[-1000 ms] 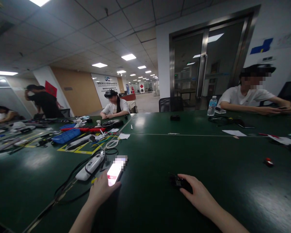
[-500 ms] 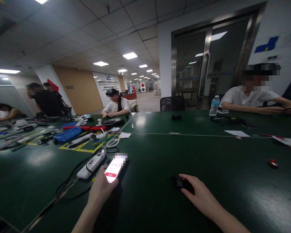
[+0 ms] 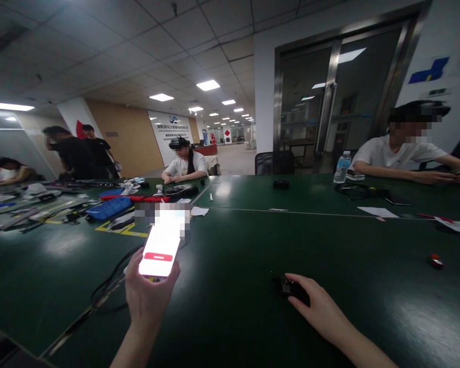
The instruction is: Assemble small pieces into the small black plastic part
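Observation:
A phone with a bright screen and a red bar is raised above the table in my left hand, whose thumb and fingers grip its lower edges. On the green table, my right hand has its thumb and fingers around a small black object; its details are too dark to make out. Black cables lie on the table behind and beside my left hand.
Blue trays, tools and cables crowd the left side. A bottle, papers and a small red object are at the right. A black box sits across the table. People sit at the far side; others stand at the back left.
My left hand has lifted the phone and moved it left, tilting its screen more toward me; it now covers the white power strip. My right hand stays around the black object.

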Action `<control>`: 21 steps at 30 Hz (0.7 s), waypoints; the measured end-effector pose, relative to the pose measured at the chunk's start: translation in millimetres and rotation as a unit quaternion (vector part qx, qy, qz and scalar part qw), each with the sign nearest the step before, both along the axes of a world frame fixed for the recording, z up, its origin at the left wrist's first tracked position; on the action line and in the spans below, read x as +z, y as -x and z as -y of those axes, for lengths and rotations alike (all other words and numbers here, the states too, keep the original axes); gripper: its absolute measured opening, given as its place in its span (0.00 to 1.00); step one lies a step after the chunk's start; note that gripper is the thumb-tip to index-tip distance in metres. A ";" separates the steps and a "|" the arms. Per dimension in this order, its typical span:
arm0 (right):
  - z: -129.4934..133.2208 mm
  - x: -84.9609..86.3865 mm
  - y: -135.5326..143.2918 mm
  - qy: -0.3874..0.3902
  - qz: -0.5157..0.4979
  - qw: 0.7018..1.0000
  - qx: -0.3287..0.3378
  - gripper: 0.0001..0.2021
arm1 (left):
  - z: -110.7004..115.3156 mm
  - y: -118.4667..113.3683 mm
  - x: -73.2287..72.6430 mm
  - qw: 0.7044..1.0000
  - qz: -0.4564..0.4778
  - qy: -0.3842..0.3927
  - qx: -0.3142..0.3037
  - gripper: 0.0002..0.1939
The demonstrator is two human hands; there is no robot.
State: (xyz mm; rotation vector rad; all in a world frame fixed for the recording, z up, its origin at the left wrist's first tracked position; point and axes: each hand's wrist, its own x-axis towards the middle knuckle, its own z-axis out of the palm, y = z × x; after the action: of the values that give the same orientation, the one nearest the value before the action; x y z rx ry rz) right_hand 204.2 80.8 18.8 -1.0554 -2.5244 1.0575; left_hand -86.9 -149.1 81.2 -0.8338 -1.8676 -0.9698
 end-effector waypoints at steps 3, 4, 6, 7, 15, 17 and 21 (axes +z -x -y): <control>-1.2 -2.0 -0.3 0.002 0.007 1.000 -0.001 0.25 | 3.3 3.6 9.5 0.994 -0.108 -0.010 -0.021 0.39; -1.2 -2.0 -0.3 0.004 0.007 1.000 -0.001 0.25 | 4.2 4.4 12.2 0.991 -0.132 -0.010 -0.023 0.39; -0.9 -1.1 0.0 0.007 0.008 1.000 0.000 0.25 | 5.7 4.9 16.7 0.988 -0.155 -0.013 -0.022 0.38; -0.5 -0.4 0.2 0.008 0.009 1.000 -0.001 0.25 | 6.2 4.7 18.4 0.988 -0.151 -0.016 -0.024 0.37; -0.1 1.0 1.0 -0.007 0.004 1.000 0.001 0.25 | 6.9 -0.1 24.8 0.994 -0.098 -0.038 -0.037 0.32; -0.9 -0.6 0.8 -0.017 -0.002 1.000 0.004 0.25 | 6.5 -0.3 25.5 0.991 -0.124 -0.039 -0.038 0.32; -1.9 -2.3 0.4 -0.018 0.003 1.000 0.004 0.24 | 6.6 -0.6 26.3 0.988 -0.142 -0.032 -0.042 0.34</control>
State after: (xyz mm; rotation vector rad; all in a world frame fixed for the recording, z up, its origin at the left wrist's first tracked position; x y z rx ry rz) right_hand 203.8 82.7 16.5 -1.0416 -2.5441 1.0070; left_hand -86.4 -155.7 107.5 -0.9653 -1.5612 -0.9053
